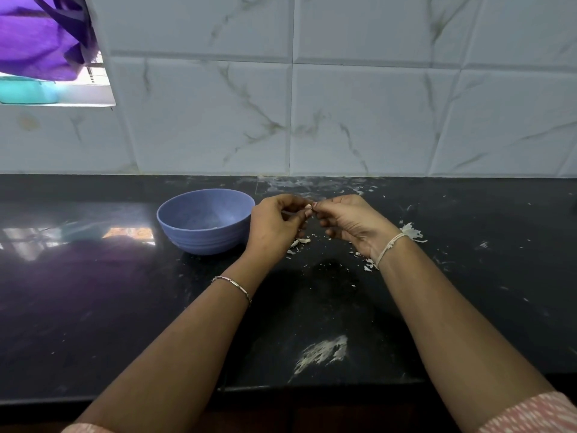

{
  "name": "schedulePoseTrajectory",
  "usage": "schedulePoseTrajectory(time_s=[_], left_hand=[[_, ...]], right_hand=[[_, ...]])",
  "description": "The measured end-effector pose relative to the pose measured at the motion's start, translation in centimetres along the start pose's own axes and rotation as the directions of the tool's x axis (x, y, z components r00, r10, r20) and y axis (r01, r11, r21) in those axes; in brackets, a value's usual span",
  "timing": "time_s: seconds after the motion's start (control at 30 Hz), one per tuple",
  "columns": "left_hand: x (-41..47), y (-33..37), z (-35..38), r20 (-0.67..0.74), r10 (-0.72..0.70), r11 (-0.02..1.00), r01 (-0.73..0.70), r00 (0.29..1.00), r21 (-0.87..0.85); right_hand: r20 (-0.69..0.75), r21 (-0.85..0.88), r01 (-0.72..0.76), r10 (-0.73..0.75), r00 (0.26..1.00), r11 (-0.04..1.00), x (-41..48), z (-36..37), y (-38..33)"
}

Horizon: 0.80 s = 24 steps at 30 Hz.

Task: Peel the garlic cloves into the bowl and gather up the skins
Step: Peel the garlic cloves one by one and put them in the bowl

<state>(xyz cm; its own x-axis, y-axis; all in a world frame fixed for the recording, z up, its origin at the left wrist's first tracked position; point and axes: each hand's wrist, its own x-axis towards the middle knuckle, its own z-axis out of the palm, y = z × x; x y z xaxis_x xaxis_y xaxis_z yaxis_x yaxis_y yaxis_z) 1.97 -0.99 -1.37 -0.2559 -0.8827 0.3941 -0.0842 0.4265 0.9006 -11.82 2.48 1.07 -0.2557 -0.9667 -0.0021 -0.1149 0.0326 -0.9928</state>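
Observation:
A small pale garlic clove (309, 209) is pinched between the fingertips of both hands, held just above the black counter. My left hand (276, 225) grips it from the left, fingers curled. My right hand (351, 223) pinches it from the right. A blue-violet bowl (175, 214) stands on the counter just left of my left hand; its contents are hard to make out. White garlic skins (412, 231) lie in a clump to the right of my right wrist, and smaller flakes (299, 242) lie under the hands.
The black stone counter (93, 307) runs to a marble-tiled wall (359, 114). A white smear (323, 351) marks the counter near its front edge. At the upper left, a window opening shows purple cloth (40, 35) and a teal object (28, 92).

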Motion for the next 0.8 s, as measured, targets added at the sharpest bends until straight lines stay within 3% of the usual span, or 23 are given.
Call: schedulePoseTrajectory(time_s=[0.1, 0.17, 0.27, 0.37, 0.43, 0.6, 0.8], left_hand=[[-0.2, 0.3, 0.3, 0.002, -0.014, 0.997, 0.015, 1.000, -0.075], [-0.2, 0.6, 0.5, -0.008, -0.034, 0.987, 0.032, 0.999, -0.155], [-0.2, 0.9, 0.6, -0.003, -0.083, 0.943, 0.077, 0.997, -0.324], [-0.3, 0.9, 0.4, 0.084, -0.155, 0.888, 0.176, 0.984, -0.424], [-0.3, 0.9, 0.4, 0.145, -0.204, 0.856, 0.249, 0.968, -0.452], [-0.2, 1.3, 0.3, 0.185, -0.280, 0.823, 0.335, 0.942, -0.458], [-0.2, 1.0, 0.5, 0.160, -0.264, 0.896, 0.303, 0.951, -0.326]], right_hand=[[-0.056, -0.204, 0.059, -0.072, 0.996, 0.977, 0.0, 0.0, -0.1], [-0.083, -0.430, 0.098, -0.148, 0.986, 0.897, 0.1, -0.7, -0.1], [-0.133, -0.830, 0.017, -0.227, 0.965, 0.558, 0.5, -3.5, 0.4], [-0.174, -0.913, -0.094, -0.169, 0.970, 0.397, 0.0, -6.4, 0.3], [-0.213, -0.913, -0.142, -0.150, 0.965, 0.383, -0.4, -7.4, 0.2], [-0.282, -0.899, -0.146, -0.290, 0.915, 0.414, -0.3, -7.8, 0.3], [-0.069, -0.747, 0.282, -0.492, 0.868, 0.602, -0.4, -5.8, -0.1]])
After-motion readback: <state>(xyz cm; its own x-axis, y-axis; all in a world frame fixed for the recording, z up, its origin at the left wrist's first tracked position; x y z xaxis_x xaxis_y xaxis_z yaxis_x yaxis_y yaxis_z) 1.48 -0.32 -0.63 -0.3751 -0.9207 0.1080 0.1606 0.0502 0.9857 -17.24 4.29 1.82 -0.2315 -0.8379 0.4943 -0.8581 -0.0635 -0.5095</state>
